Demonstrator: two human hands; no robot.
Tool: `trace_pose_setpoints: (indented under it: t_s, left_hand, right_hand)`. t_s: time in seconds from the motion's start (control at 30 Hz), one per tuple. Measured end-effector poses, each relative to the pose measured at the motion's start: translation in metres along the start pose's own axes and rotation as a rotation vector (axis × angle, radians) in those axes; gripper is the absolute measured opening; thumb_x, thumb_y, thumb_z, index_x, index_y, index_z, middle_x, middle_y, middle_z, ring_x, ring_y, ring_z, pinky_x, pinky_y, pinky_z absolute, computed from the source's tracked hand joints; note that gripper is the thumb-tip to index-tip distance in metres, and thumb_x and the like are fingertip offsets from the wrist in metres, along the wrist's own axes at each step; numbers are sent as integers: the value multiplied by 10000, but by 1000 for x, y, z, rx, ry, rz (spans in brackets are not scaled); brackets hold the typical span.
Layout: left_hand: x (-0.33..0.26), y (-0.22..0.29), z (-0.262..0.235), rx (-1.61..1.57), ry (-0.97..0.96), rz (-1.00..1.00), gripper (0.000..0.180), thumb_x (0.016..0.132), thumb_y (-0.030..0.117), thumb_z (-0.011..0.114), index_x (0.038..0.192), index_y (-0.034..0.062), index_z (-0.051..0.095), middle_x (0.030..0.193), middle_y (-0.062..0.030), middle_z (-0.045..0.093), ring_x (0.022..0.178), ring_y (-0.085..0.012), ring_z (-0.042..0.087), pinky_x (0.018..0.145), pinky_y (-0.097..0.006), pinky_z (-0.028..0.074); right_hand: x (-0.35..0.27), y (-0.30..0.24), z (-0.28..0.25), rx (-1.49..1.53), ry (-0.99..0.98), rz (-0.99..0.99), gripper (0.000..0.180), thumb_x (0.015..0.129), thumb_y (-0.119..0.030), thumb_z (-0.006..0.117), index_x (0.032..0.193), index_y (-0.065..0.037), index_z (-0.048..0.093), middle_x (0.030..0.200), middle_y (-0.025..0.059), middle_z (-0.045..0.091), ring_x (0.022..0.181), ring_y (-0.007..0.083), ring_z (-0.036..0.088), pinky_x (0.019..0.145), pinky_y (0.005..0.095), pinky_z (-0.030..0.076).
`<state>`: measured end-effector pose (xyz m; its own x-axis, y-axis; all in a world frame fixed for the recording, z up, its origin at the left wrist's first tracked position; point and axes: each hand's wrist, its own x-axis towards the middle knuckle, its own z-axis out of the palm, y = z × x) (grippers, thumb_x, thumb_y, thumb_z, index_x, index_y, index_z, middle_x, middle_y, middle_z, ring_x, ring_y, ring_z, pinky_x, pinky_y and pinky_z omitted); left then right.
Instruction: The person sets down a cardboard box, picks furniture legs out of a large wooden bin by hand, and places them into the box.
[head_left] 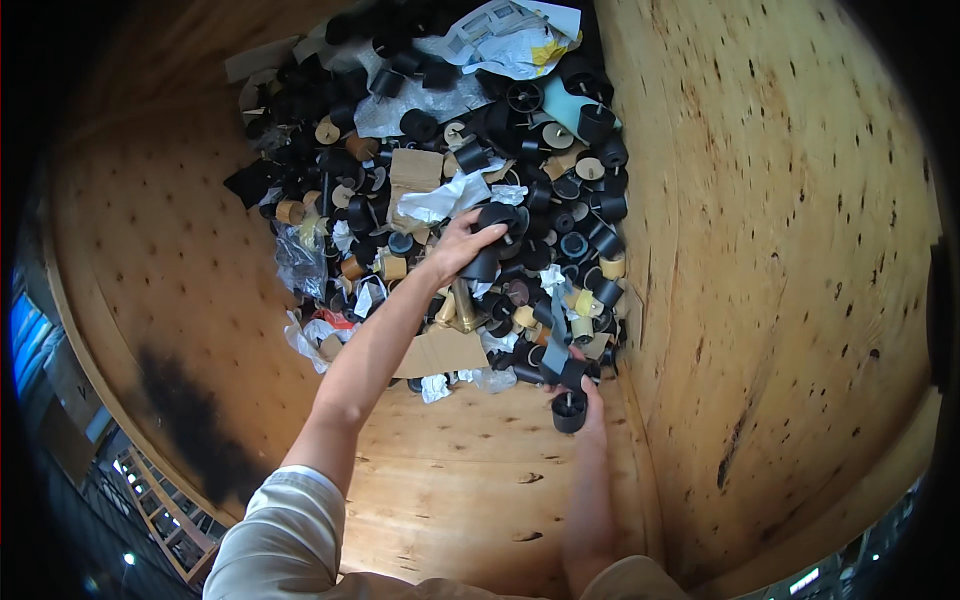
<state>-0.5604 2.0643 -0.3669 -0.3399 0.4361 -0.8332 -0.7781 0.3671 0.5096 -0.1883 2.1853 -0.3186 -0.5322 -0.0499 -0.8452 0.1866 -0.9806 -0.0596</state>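
My left hand (462, 245) is closed over the middle of the pile, fingers wrapped round a black furniture foot (495, 216), short and cylindrical. A second black cylinder (482, 265) is just below that hand; whether the hand grips it too, I cannot tell. Lower and to the right, at the near edge of the pile, my right hand (592, 402) is closed round a black cup-shaped furniture foot (569, 412) with a bolt showing. Another black piece (574, 373) sits against its fingers, partly hidden. A grey strip (557, 345) reaches up from there.
Tall plywood walls (760, 250) enclose the large bin. Its heap mixes black and wood-coloured feet with a cardboard box (415, 170), a flat cardboard piece (440, 353), bubble wrap (415, 107) and a printed plastic bag (515, 35). A brass-coloured tube (464, 306) lies below my left hand.
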Motion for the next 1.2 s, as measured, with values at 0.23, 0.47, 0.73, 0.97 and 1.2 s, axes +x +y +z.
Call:
trace_pose_setpoints:
  t_s: [0.23, 0.47, 0.73, 0.97, 1.2]
  left_hand:
    - [74, -14, 30, 36, 111, 45, 497, 902, 364, 803, 1306, 108, 668, 1176, -104, 700, 965, -188, 702, 790, -323, 592]
    - [94, -25, 27, 369, 279, 214, 549, 904, 410, 786, 1358, 137, 646, 1300, -120, 654, 1163, -218, 625, 1022, -339, 494]
    - [81, -16, 18, 234, 106, 256, 492, 987, 362, 701, 1420, 146, 607, 1368, -97, 633, 1225, -188, 600, 1038, -302, 474]
    - [0, -21, 31, -334, 164, 116, 519, 1039, 267, 624, 1512, 112, 476, 1363, -98, 599, 1170, -184, 598, 980, -321, 511]
    - [-192, 38, 30, -79, 121, 503, 552, 1038, 210, 590, 1546, 66, 430, 1514, -97, 494, 1398, -213, 455, 1189, -364, 328]
  right_hand:
    - [85, -103, 74, -213, 19, -268, 684, 939, -263, 709, 1552, -162, 426, 1365, 134, 610, 986, 291, 703, 866, 408, 600]
    - [163, -152, 114, -322, 90, -267, 543, 920, -271, 756, 1408, -177, 538, 1205, 107, 661, 881, 257, 720, 699, 351, 599]
    - [232, -124, 161, -477, 64, -435, 477, 909, -252, 784, 1326, -130, 586, 1226, 68, 639, 1065, 177, 653, 801, 345, 596]
    - [170, -90, 195, -515, -21, -428, 484, 887, -201, 775, 1322, -112, 584, 1238, 90, 602, 935, 174, 663, 807, 314, 575]
    - [-1, -54, 275, -868, -212, -904, 701, 773, -389, 840, 1342, -72, 581, 1460, 179, 438, 1380, 311, 437, 1151, 426, 346]
